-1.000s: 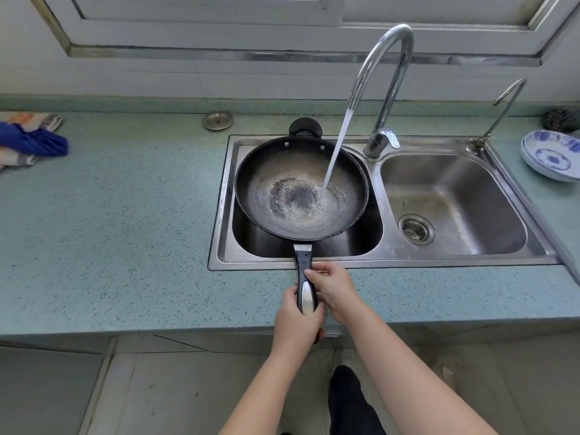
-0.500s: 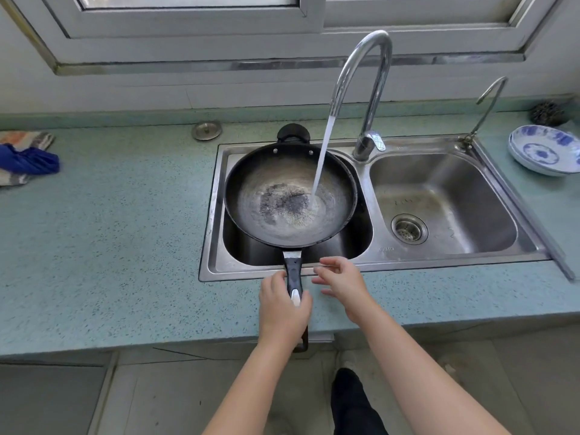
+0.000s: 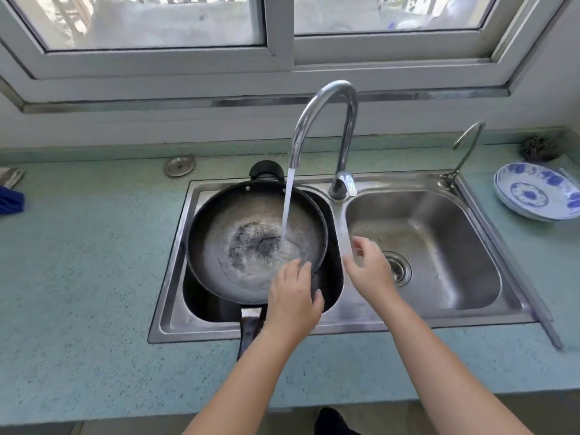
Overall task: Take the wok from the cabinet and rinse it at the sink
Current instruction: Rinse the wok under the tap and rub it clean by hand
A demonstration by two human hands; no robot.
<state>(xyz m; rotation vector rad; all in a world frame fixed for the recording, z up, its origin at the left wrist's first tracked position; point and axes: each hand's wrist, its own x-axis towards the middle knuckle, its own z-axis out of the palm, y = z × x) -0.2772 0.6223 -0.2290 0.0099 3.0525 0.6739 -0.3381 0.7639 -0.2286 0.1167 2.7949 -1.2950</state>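
A black wok (image 3: 238, 221) rests tilted in the left basin of the steel double sink (image 3: 345, 328). Its long handle (image 3: 249, 324) pokes over the sink's front edge onto the counter. Water (image 3: 287, 208) runs from the tall curved tap (image 3: 323, 98) into the wok, wetting its worn, speckled bottom. My left hand (image 3: 292, 302) grips the wok's near right rim, fingers hooked over the edge and thumb outside. My right hand (image 3: 370, 271) hovers above the divider and right basin, fingers spread, holding nothing.
The right basin holds only its drain strainer (image 3: 398, 268). A thin small tap (image 3: 467, 146) stands at the sink's back right corner. Blue-and-white plates (image 3: 533, 196) and a dark scrubber (image 3: 538, 149) sit far right. A blue cloth (image 3: 9, 199) lies far left, a round metal cap (image 3: 179, 165) behind.
Both hands left the wok's handle. My left hand moved forward onto the rim, my right hand moved over the right basin. The wok settled lower in the basin.
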